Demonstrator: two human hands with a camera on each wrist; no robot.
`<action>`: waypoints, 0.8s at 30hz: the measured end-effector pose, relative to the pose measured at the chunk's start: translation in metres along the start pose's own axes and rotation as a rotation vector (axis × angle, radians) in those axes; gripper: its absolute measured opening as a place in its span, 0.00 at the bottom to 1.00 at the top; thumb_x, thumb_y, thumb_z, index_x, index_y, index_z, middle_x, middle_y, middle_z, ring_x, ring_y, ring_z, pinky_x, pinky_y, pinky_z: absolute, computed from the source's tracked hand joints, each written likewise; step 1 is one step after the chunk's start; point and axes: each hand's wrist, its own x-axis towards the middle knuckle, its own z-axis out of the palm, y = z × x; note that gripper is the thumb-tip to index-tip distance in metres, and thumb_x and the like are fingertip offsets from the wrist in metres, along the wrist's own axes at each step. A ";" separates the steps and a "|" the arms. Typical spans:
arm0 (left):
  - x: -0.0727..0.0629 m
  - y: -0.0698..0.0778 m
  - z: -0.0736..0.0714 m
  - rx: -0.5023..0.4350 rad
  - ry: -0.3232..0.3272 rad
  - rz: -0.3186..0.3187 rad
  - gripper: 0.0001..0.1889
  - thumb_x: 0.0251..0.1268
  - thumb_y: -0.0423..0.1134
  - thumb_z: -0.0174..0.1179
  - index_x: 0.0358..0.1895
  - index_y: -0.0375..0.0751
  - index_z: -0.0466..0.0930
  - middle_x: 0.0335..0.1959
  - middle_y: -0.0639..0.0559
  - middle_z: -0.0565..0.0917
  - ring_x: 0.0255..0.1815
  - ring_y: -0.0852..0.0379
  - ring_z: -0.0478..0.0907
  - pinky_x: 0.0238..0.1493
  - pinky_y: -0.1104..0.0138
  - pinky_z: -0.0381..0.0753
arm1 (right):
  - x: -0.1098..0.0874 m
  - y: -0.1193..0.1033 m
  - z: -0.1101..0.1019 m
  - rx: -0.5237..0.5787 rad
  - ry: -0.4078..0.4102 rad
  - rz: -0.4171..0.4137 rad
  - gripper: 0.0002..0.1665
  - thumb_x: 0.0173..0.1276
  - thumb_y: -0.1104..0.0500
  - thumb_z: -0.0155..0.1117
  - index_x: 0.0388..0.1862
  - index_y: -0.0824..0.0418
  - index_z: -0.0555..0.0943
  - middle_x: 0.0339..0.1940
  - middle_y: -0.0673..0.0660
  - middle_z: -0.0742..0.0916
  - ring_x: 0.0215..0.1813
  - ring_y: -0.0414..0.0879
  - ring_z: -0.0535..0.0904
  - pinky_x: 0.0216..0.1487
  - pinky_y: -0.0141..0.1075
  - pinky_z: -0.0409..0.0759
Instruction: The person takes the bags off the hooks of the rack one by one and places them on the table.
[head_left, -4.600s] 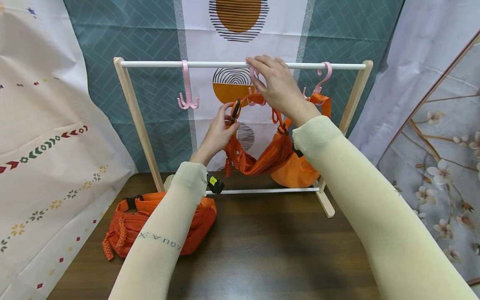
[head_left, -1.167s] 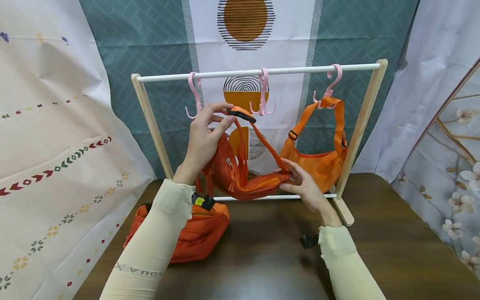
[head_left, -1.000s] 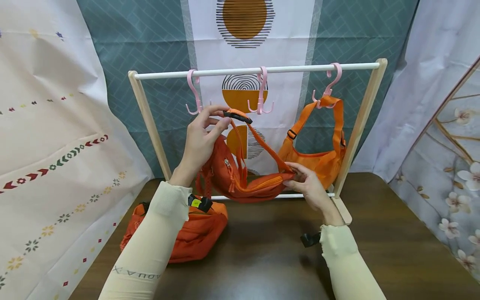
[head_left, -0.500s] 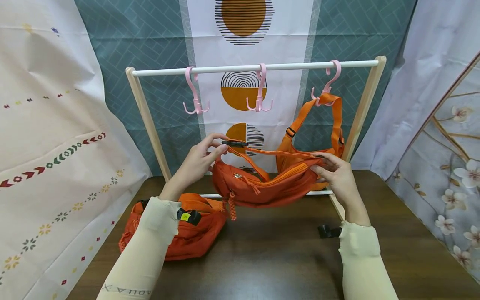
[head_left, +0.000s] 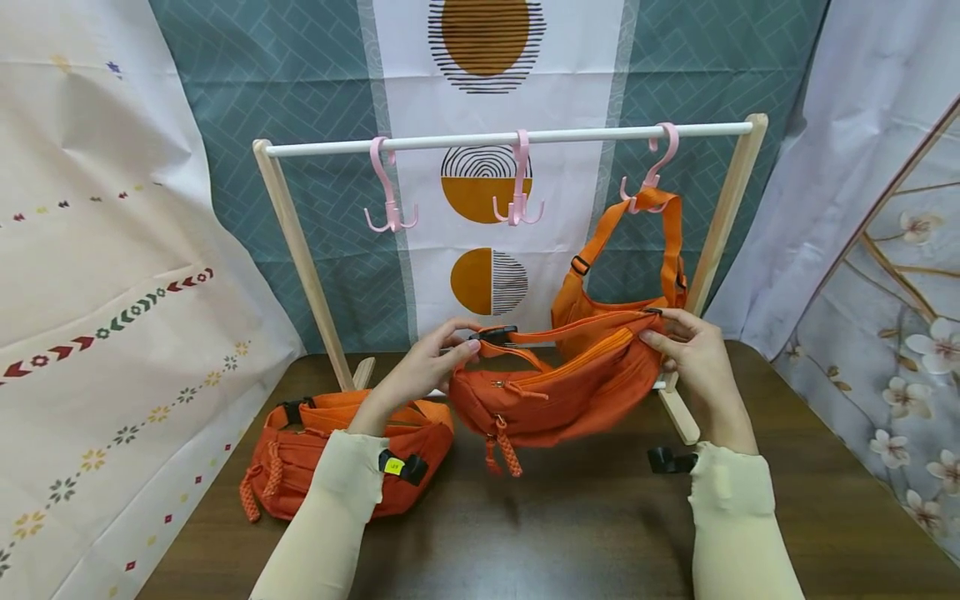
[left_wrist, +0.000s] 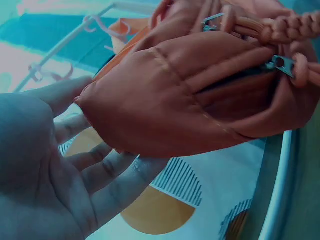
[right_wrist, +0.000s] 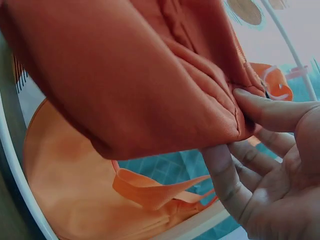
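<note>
1. Pinched narrowly at its two ends, one red-orange bag (head_left: 570, 396) was held between the left hand (head_left: 423, 367) and the right hand (head_left: 701, 354); at the right corner, the thumb lay on one side and fingers on the other.
2. Behind everything, at the far side, hung a patterned cloth (head_left: 300, 92) in blue-green and white, with round shapes down its middle.
3. Dark and wooden, the table (head_left: 592, 533) spread below the hands.
4. A rack (head_left: 303, 258) with wooden posts and white bars stood at the table's far side.
5. The held bag was above the table, near side of the rack, its left end lower than its right.
6. A similar second bag (head_left: 292, 479) lay on the table at the left, partly hidden by the left arm.
7. At the right, a lighter orange bag (head_left: 567, 304) hung by its strap, partly covered by the held bag.
8. Three pink hooks (head_left: 519, 179) sat along the top bar; only the right one carried a bag.
9. A black buckle (head_left: 497, 336) showed on the held bag's strap, beside the left fingertips.
10. Braided zipper pulls (head_left: 508, 450) dangled from the held bag's left end.
</note>
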 end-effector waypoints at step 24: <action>-0.011 -0.031 0.008 -0.077 -0.214 0.025 0.38 0.66 0.33 0.70 0.78 0.54 0.68 0.65 0.42 0.76 0.64 0.45 0.76 0.64 0.45 0.75 | 0.002 0.013 -0.022 -0.229 -0.131 0.172 0.27 0.76 0.60 0.67 0.66 0.72 0.71 0.34 0.42 0.83 0.31 0.38 0.82 0.28 0.38 0.86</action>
